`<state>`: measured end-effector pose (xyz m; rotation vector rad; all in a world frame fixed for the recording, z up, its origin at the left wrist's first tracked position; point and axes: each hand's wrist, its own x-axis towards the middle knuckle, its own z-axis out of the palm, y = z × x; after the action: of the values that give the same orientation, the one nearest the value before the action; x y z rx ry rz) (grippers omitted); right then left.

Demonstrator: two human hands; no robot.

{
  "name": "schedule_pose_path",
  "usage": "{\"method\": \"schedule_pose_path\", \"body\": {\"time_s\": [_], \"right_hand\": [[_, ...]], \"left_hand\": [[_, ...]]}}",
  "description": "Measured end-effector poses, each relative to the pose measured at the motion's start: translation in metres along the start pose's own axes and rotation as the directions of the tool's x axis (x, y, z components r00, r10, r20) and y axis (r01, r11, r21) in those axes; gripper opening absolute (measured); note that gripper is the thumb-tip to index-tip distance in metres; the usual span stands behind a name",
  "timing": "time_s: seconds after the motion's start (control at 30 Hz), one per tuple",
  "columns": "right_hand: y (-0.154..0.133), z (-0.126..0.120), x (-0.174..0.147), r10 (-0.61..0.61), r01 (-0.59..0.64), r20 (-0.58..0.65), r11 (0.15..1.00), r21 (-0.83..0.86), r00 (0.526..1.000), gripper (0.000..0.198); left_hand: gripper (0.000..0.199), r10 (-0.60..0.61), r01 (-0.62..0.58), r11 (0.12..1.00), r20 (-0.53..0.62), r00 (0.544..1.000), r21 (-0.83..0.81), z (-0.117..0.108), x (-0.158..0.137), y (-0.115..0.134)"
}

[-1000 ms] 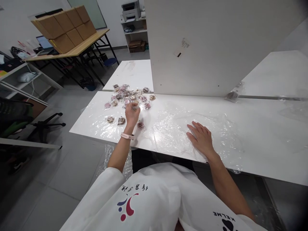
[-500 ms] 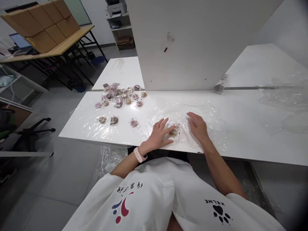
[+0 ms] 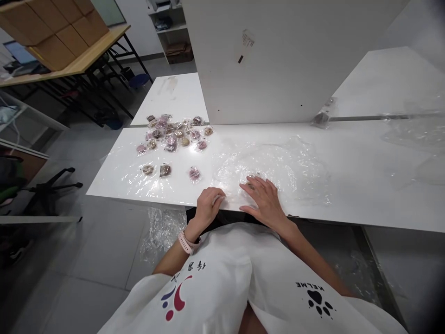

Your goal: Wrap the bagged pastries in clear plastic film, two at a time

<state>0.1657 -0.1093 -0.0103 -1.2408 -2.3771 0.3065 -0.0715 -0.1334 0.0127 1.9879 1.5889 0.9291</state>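
Note:
My left hand [image 3: 207,206], with a pale pink band at the wrist, is closed in a pinch on the near left edge of a clear plastic sheet [image 3: 302,171]. The sheet lies wrinkled on the white table. My right hand [image 3: 263,200] is open, fingers spread over a small wrapped sweet [image 3: 251,184] on the sheet, mostly hidden beneath them. Left of my left hand lies a pink wrapped sweet [image 3: 194,174]. Two brownish wrapped sweets, one dark [image 3: 165,170] and one lighter [image 3: 148,169], sit farther left.
A pile of several wrapped sweets [image 3: 171,141] lies at the table's back left. A tall white panel [image 3: 264,69] stands behind the sheet. More clear plastic [image 3: 413,130] lies at the right, and a crumpled piece [image 3: 163,232] hangs below the front edge.
My right hand has moved left over the wrapped sweet. My left hand has drawn back from it, left and nearer to me, and closed on the sheet's edge.

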Motion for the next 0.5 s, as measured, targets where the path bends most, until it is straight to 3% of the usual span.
{"method": "schedule_pose_path", "body": {"time_s": [0.1,0.17,0.23,0.3,0.37,0.43,0.5], "right_hand": [[0.012,0.009,0.021,0.065,-0.066,0.030,0.998,0.014,0.997,0.049],[0.021,0.013,0.030,0.172,-0.172,0.010,0.981,0.091,0.985,0.045],[0.030,0.014,0.032,0.274,-0.270,0.008,0.942,0.200,0.962,0.050],[0.037,0.011,0.031,0.308,-0.311,0.061,0.901,0.303,0.950,0.055],[0.043,0.004,0.028,0.248,-0.288,0.152,0.881,0.375,0.957,0.059],[0.047,-0.005,0.027,0.143,-0.236,0.237,0.869,0.434,0.961,0.069],[0.049,-0.014,0.028,0.087,-0.231,0.296,0.836,0.498,0.951,0.072]], "left_hand": [[0.013,-0.024,0.004,0.994,-0.184,0.983,-0.109,-0.011,0.023,0.017],[0.026,-0.059,0.003,0.984,-0.310,0.949,-0.179,-0.017,0.029,0.021],[0.029,-0.187,0.070,0.952,-0.385,0.904,-0.299,-0.017,0.027,0.016],[0.026,-0.385,0.197,0.842,-0.302,0.872,-0.503,-0.009,0.023,0.007],[0.033,-0.507,0.337,0.653,-0.062,0.860,-0.678,0.005,0.022,-0.002],[0.055,-0.500,0.423,0.503,0.145,0.854,-0.754,0.019,0.027,-0.006],[0.080,-0.443,0.425,0.432,0.223,0.868,-0.795,0.031,0.037,-0.005]]}}
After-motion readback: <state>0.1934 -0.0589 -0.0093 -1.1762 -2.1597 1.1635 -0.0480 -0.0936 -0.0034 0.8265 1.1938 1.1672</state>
